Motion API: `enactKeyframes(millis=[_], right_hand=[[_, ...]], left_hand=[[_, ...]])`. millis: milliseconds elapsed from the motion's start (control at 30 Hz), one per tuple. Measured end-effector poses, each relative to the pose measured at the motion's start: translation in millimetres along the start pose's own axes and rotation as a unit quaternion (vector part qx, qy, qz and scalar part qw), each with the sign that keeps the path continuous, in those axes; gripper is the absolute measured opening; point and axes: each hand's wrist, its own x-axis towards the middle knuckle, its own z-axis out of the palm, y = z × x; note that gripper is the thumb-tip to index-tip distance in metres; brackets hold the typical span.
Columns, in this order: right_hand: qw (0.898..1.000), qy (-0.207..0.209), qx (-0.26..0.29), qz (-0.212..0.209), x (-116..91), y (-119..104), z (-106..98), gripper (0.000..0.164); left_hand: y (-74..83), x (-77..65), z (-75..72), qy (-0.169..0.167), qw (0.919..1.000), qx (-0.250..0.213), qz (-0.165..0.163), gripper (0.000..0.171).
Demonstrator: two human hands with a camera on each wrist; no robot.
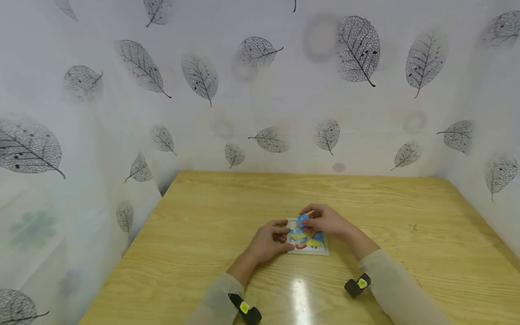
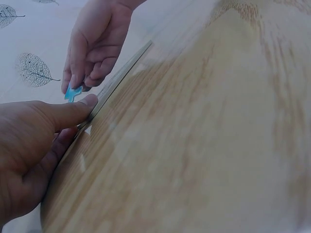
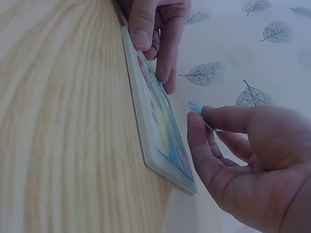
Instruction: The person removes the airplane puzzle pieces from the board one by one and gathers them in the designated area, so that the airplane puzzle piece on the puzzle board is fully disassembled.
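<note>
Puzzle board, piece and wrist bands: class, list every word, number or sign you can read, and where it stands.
None can be read.
Puzzle board: a coloured picture, no letters made out.
Blue piece in the right hand: plain.
Yellow tags on the wrist bands: too small to read.

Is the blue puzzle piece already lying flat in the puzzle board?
No, the right hand pinches the blue piece clear above the puzzle board.

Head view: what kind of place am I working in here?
Probably a small screened-off tabletop booth: a wooden table enclosed on three sides by leaf-print sheeting, with only a puzzle board and both hands on it.
</note>
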Motion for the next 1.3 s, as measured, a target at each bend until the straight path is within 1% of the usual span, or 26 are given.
enactKeyframes(millis=[167,400,633,733,867,1000,1067,1167,1300], right_hand=[[0.999,0.034,0.018,0.029,-9,2,-14,0.035],[0.998,0.053,0.020,0.030,-23,14,-33,0.036],[0.994,0.085,0.043,0.058,-33,22,-42,0.036],[0.992,0.101,0.025,0.066,-36,23,-43,0.035],[0.989,0.128,-0.032,0.066,-38,22,-40,0.033],[0.979,0.162,-0.105,0.071,-38,20,-36,0.031],[0.973,0.175,-0.128,0.079,-39,20,-35,0.030],[0.971,0.179,-0.132,0.083,-39,22,-35,0.031],[0.975,0.177,-0.102,0.089,-39,24,-38,0.035]], left_hand=[[2.4,0.0,0.7,0.004,0.9999,0.002,-0.011,0.055],[2.5,0.0,0.8,0.003,0.9999,-0.005,-0.009,0.049],[0.4,0.6,1.0,0.005,0.9999,0.001,-0.010,0.050],[-0.8,0.4,0.9,0.003,0.9999,0.002,-0.011,0.053],[-1.1,0.3,0.8,0.004,0.9999,0.004,-0.013,0.057],[-0.6,-0.6,1.0,0.003,0.9999,0.008,-0.013,0.059],[-0.1,-1.7,1.0,0.001,0.9998,0.012,-0.013,0.057],[0.9,-2.4,0.7,0.001,0.9998,0.014,-0.010,0.054],[1.8,-1.0,1.4,0.002,0.9998,0.015,-0.010,0.054]])
